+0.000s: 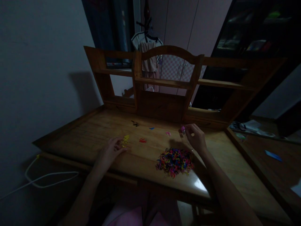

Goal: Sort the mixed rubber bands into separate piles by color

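Dim room: pale wall (47,62) at left, wardrobe doors (178,25) behind, clothes (148,56) hanging before them, dark cabinet (244,40) at right. Wooden desk (82,138) spans the view. Shelf unit (162,83) shuts off its back edge; left edge runs beside the wall; front edge lies nearest the wearer, with a white cable (51,174) looping past its left end. Glare on the wood near the front, right of centre.

Mixed heap of small coloured pieces (175,161) sits close to the front edge, between the forearms. Sorted-looking clusters farther back, well apart: black pieces (135,124), blue pieces (151,128), pink pieces (167,134), red pieces (142,140).

Left hand (109,152): thumb and fingers parted, just beside the yellow pieces (125,139), well short of the shelf unit. Right hand (196,138): beyond the heap, fingers curled, tips drawn in at the purple pieces (182,128); cannot tell whether one is pinched. Shelf unit stands near behind it.
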`<action>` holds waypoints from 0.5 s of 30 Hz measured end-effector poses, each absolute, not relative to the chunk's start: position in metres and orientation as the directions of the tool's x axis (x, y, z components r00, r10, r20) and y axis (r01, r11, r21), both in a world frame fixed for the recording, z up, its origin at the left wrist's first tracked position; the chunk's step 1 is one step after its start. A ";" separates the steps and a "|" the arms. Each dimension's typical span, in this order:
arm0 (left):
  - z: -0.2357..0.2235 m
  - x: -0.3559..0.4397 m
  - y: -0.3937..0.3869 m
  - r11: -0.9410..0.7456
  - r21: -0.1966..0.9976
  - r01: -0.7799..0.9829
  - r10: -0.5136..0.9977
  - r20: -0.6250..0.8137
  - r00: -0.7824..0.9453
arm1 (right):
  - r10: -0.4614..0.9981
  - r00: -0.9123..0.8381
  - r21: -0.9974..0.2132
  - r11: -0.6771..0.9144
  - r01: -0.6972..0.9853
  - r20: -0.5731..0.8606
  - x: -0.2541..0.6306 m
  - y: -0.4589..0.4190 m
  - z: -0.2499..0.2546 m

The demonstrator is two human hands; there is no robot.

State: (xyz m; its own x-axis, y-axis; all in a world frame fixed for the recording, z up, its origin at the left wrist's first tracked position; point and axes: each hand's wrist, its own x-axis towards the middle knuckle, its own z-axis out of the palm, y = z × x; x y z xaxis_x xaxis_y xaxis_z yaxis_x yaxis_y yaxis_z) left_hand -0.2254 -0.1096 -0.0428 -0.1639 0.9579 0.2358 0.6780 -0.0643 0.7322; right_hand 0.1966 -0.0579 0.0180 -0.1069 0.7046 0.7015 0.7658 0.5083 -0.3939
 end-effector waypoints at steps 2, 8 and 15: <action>-0.040 -0.227 -0.105 -0.055 0.763 0.644 0.969 0.197 -0.151 | 0.711 -0.115 -0.395 0.509 0.765 0.694 0.197 -0.058 0.017; -0.022 -0.224 -0.078 -0.073 0.626 0.776 0.948 0.284 -0.140 | 0.717 -0.140 -0.392 0.522 0.757 0.683 0.197 -0.056 0.014; 0.034 -0.207 -0.015 -0.215 0.698 0.684 0.943 0.329 -0.040 | 0.716 -0.121 -0.403 0.515 0.757 0.688 0.201 -0.053 0.011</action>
